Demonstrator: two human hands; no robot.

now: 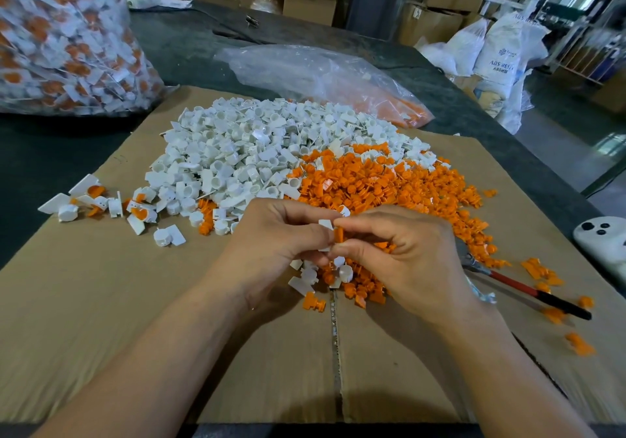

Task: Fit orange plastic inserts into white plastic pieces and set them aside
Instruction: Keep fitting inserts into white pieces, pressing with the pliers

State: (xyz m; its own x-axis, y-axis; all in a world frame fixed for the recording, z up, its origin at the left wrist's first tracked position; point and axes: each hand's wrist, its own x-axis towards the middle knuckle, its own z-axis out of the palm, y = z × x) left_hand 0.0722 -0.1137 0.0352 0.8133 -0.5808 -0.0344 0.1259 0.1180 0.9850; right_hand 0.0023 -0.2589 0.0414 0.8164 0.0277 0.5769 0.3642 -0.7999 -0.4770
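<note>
Orange insert (pixel 338 235) is pinched between thumb and forefinger of right hand (pixel 399 251); the other fingers are loosely curled underneath. White piece (pixel 326 225) is pinched at the fingertips of left hand (pixel 271 238), just left of the insert and touching it. Fingers hide most of it, so seating depth can't be told.

Judgement: both parts are small hard moulded plastic. They look light, stiff, smooth and a bit slippery, and it's probably a press fit. Best to grip the insert by its sides with the leading end free, and hold the white piece by its flat tab with the socket facing the insert. A firm squeeze shouldn't hurt either part, but skewed entry could jam it or flick it out of the pinch.

- White heap (pixel 244 153), beyond the left fingers: round cups with flat rectangular tabs.
- Orange heap (pixel 389 183), beyond and under the right fingers: stubby flanged plugs.
- Finished pieces (pixel 101 200), well left of the left hand, on brown corrugated cardboard (pixel 135 302).
- Red-and-black-handled tool (pixel 525 288), right of the right wrist.
</note>
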